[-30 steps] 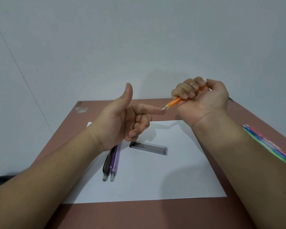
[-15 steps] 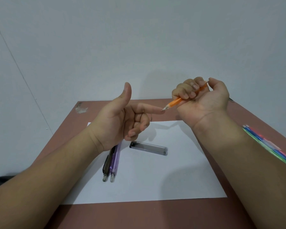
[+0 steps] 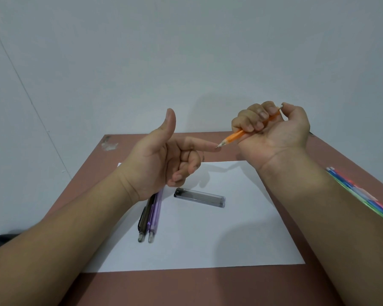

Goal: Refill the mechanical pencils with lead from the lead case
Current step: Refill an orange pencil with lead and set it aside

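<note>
The right hand (image 3: 272, 127) is raised above the far part of the table (image 3: 186, 288), fingers curled tight round an orange mechanical pencil (image 3: 237, 136), thumb on its top end. The pencil slants down to the left, and its tip meets the outstretched index fingertip (image 3: 210, 146) of the left hand (image 3: 157, 160). That hand holds nothing: thumb upright, other fingers folded in.

A white sheet (image 3: 208, 244) covers the middle of the brown table, with bare margin along the near edge and both sides. On it, a clear lead case (image 3: 199, 197) lies flat near the centre, apart from both hands. To its left, a black pencil (image 3: 145, 217) and a purple pencil (image 3: 154, 215) lie touching side by side, partly under the left wrist. A bundle of coloured pencils (image 3: 363, 195) lies at the right edge. A plain pale wall (image 3: 186, 51) stands behind the far edge.
</note>
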A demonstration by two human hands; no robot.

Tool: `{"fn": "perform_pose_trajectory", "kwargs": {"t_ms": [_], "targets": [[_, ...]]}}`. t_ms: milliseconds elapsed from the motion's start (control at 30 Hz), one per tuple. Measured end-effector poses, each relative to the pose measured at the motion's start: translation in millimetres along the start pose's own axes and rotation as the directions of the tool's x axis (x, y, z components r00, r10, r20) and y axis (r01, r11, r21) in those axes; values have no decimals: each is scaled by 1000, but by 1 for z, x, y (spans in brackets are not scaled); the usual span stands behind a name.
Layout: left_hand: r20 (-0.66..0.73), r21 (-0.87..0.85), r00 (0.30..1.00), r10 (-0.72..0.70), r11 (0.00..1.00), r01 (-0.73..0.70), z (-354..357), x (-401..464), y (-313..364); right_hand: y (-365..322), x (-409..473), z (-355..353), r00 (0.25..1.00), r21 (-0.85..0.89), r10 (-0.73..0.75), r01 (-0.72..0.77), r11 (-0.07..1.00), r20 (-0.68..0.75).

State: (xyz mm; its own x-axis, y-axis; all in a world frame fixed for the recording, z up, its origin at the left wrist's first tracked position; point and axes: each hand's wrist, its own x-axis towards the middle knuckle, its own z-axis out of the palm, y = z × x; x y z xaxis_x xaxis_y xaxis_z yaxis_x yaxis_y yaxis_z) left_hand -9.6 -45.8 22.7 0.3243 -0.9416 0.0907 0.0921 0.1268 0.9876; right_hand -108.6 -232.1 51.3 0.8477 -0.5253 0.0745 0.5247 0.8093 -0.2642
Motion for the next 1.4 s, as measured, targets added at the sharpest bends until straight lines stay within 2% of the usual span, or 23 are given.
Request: {"fn": "perform_pose_trajectory", "kwargs": {"t_ms": [1400], "targets": [[11, -1, 999, 38, 999, -38, -2, -2, 1, 0, -3, 1, 997, 15, 6, -7, 1000, 79]]}}
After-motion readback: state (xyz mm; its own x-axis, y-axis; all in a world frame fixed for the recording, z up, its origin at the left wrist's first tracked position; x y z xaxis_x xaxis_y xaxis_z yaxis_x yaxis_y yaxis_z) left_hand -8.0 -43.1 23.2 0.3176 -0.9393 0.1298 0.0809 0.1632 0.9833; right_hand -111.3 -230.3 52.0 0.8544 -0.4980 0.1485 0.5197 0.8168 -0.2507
